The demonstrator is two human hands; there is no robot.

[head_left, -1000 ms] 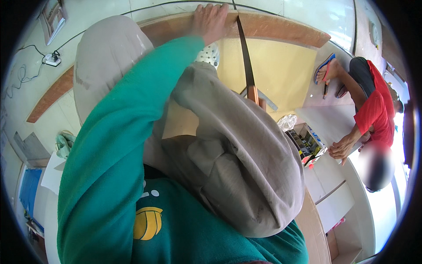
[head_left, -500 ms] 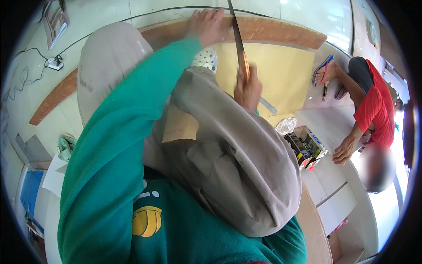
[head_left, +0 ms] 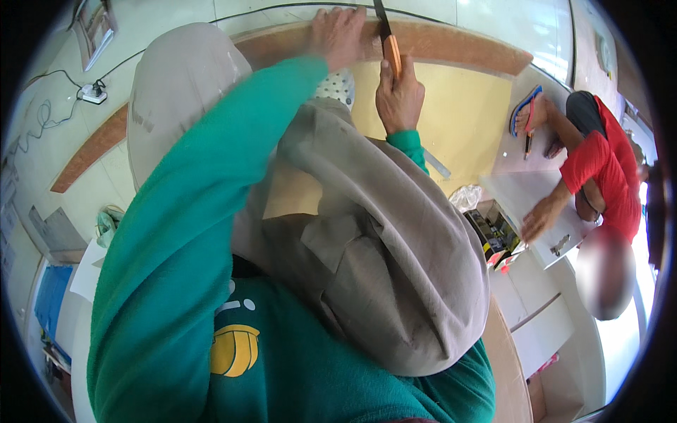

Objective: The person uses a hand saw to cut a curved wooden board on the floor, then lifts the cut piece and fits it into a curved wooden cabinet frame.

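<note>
My left hand (head_left: 337, 39) grips the curved brown wooden board (head_left: 458, 46) at the top, fingers over its far edge, slightly blurred. My right hand (head_left: 399, 95) is closed on the orange handle of a saw (head_left: 391, 53), whose dark blade crosses the board just right of my left hand. Beneath lies a yellow sheet (head_left: 465, 99), with a metal ruler (head_left: 437, 166) partly behind my right arm. My bent legs are around the work, beside a dotted white piece (head_left: 333, 88).
A co-worker in red (head_left: 606, 162) crouches at right, hand reaching near an open box of tools (head_left: 493, 233). Another curved board (head_left: 88, 151), a power strip (head_left: 92, 92) with cables, and a pale panel (head_left: 536, 310) lie around me.
My right hand and the saw have moved forward, up the picture, along the cut. My left hand stays on the board. The co-worker's hand and head have shifted.
</note>
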